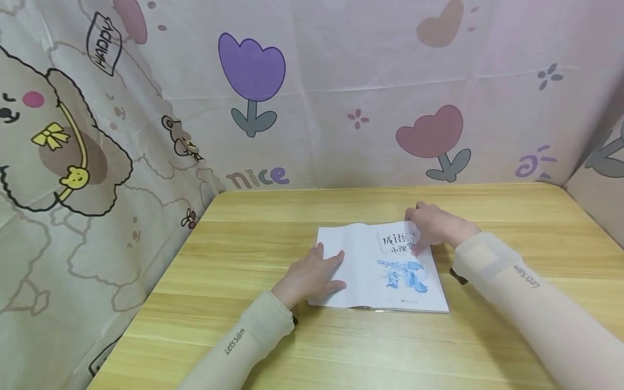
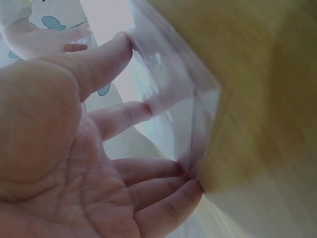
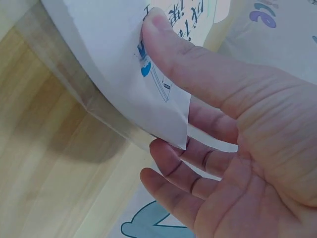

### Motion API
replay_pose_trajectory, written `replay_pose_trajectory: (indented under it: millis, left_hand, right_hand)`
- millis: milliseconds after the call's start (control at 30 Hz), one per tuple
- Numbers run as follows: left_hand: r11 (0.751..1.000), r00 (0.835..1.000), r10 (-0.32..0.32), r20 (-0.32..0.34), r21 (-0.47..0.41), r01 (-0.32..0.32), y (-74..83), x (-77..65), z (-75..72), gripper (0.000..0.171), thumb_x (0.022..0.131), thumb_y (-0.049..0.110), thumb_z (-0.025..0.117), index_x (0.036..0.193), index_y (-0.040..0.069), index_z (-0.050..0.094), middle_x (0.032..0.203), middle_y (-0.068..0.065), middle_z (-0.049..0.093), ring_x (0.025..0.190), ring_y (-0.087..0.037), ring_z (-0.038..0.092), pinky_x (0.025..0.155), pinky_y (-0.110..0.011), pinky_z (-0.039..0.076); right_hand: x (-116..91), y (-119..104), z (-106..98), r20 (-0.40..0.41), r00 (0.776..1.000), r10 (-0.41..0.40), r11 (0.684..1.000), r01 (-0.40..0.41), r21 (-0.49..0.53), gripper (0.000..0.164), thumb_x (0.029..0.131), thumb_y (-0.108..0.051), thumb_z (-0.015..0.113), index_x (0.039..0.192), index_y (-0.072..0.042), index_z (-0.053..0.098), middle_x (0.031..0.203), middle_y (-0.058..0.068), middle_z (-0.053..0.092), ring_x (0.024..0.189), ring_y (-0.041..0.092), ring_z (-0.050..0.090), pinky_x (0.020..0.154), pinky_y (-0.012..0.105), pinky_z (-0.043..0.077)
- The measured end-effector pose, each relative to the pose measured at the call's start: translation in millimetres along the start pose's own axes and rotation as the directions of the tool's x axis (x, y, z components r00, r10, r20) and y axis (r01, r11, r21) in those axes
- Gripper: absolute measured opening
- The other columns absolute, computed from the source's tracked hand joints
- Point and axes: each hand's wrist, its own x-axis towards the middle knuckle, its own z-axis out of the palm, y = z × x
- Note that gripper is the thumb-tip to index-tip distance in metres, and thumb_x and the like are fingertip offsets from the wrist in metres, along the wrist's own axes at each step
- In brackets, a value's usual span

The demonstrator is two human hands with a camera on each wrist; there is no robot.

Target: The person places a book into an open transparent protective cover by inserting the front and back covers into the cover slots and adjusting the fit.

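A book [image 1: 363,271] lies spread on the table, a blank white side at its left and a title page with dark Chinese characters and a blue picture at its right. Clear plastic film [image 2: 200,111] extends past its edge in the left wrist view. My left hand [image 1: 312,276] rests on the blank side, fingers extended and spread, with fingertips touching the film. At the upper right corner, my right hand [image 1: 436,225] grips the book, thumb on the title page [image 3: 119,64] and fingers behind the corner. How many sheets it holds I cannot tell.
The light wooden table [image 1: 244,233] surrounds the book on all sides. A printed cloth [image 1: 331,146] with flowers and cartoon figures hangs behind the table and along its left and right sides.
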Motion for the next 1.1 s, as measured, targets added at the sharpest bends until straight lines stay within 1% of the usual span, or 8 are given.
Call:
replay_pose_trajectory:
  millis: [200, 400, 667, 833, 900, 967, 1000, 1100]
  left_hand:
    - [1.0, 1.0, 0.003, -0.005, 0.008, -0.003, 0.7, 0.0, 0.1, 0.074, 0.103, 0.053, 0.067, 0.167, 0.028, 0.04, 0.174, -0.029, 0.026, 0.163, -0.046, 0.027, 0.121, -0.069, 0.042]
    - [1.0, 1.0, 0.011, -0.002, 0.014, -0.011, 2.0, -1.1, -0.5, 0.074, 0.104, 0.052, 0.067, 0.168, 0.028, 0.04, 0.174, -0.029, 0.027, 0.163, -0.046, 0.028, 0.12, -0.069, 0.043]
    - [1.0, 1.0, 0.018, -0.004, 0.012, -0.018, 1.8, -2.3, -0.2, 0.073, 0.105, 0.051, 0.066, 0.168, 0.027, 0.04, 0.174, -0.029, 0.027, 0.163, -0.046, 0.027, 0.12, -0.069, 0.043]
    - [0.999, 1.0, 0.03, -0.006, 0.019, -0.03, 0.6, -1.7, 0.2, 0.073, 0.105, 0.051, 0.065, 0.168, 0.026, 0.039, 0.174, -0.03, 0.026, 0.163, -0.047, 0.027, 0.119, -0.068, 0.044]
    - [0.999, 1.0, 0.028, -0.006, 0.021, -0.028, 0.2, -1.4, 0.5, 0.073, 0.105, 0.052, 0.065, 0.168, 0.026, 0.038, 0.174, -0.03, 0.026, 0.163, -0.047, 0.027, 0.119, -0.068, 0.044]
    - [0.999, 1.0, 0.027, -0.003, 0.022, -0.027, -0.1, -1.1, 1.0, 0.073, 0.105, 0.052, 0.064, 0.169, 0.026, 0.038, 0.174, -0.03, 0.025, 0.163, -0.047, 0.026, 0.121, -0.067, 0.043]
    - [0.999, 1.0, 0.027, -0.001, 0.023, -0.027, -0.3, -1.0, 1.1, 0.073, 0.105, 0.052, 0.064, 0.169, 0.026, 0.038, 0.174, -0.029, 0.025, 0.164, -0.047, 0.026, 0.121, -0.066, 0.042]
    - [0.999, 1.0, 0.026, -0.001, 0.019, -0.026, -1.0, -0.5, 1.3, 0.074, 0.105, 0.052, 0.064, 0.169, 0.026, 0.037, 0.174, -0.03, 0.025, 0.164, -0.047, 0.026, 0.123, -0.066, 0.041]
  right_hand:
    - [0.9, 0.0, -0.3, 0.012, 1.0, 0.016, 1.0, -0.016, -0.01, 0.076, 0.072, -0.023, 0.102, 0.134, 0.004, 0.067, 0.121, 0.023, 0.062, 0.105, 0.036, 0.06, 0.098, 0.057, 0.059]
    - [-0.6, 3.7, 0.0, -0.01, 1.0, 0.007, 0.999, -0.007, 0.038, 0.079, 0.073, -0.023, 0.102, 0.137, 0.003, 0.063, 0.124, 0.025, 0.062, 0.109, 0.038, 0.059, 0.101, 0.061, 0.057]
    - [-1.2, 11.3, 0.6, 0.05, 0.998, 0.027, 0.983, -0.036, 0.179, 0.09, 0.077, -0.024, 0.099, 0.143, 0.006, 0.046, 0.13, 0.027, 0.066, 0.113, 0.039, 0.064, 0.109, 0.066, 0.051]
    - [-2.9, 26.3, 0.4, 0.042, 0.999, 0.011, 0.962, -0.022, 0.271, 0.087, 0.079, -0.029, 0.097, 0.138, 0.009, 0.045, 0.124, 0.026, 0.067, 0.109, 0.037, 0.063, 0.103, 0.06, 0.053]
    - [-4.1, 33.8, -0.2, 0.053, 0.998, -0.018, 0.94, -0.001, 0.341, 0.084, 0.083, -0.03, 0.094, 0.138, 0.01, 0.045, 0.121, 0.023, 0.069, 0.105, 0.031, 0.065, 0.099, 0.052, 0.055]
    - [-5.6, 41.7, -0.3, 0.079, 0.995, -0.057, 0.896, 0.016, 0.444, 0.078, 0.089, -0.031, 0.089, 0.139, 0.01, 0.046, 0.12, 0.019, 0.073, 0.102, 0.025, 0.07, 0.093, 0.044, 0.059]
    - [-6.6, 45.4, -0.4, 0.097, 0.992, -0.084, 0.86, 0.022, 0.51, 0.073, 0.092, -0.03, 0.086, 0.14, 0.01, 0.047, 0.12, 0.018, 0.075, 0.101, 0.024, 0.073, 0.091, 0.041, 0.061]
    - [-10.9, 55.9, 0.1, 0.152, 0.972, -0.181, 0.715, 0.024, 0.698, 0.059, 0.103, -0.026, 0.074, 0.141, 0.012, 0.052, 0.121, 0.017, 0.079, 0.101, 0.024, 0.079, 0.089, 0.037, 0.065]
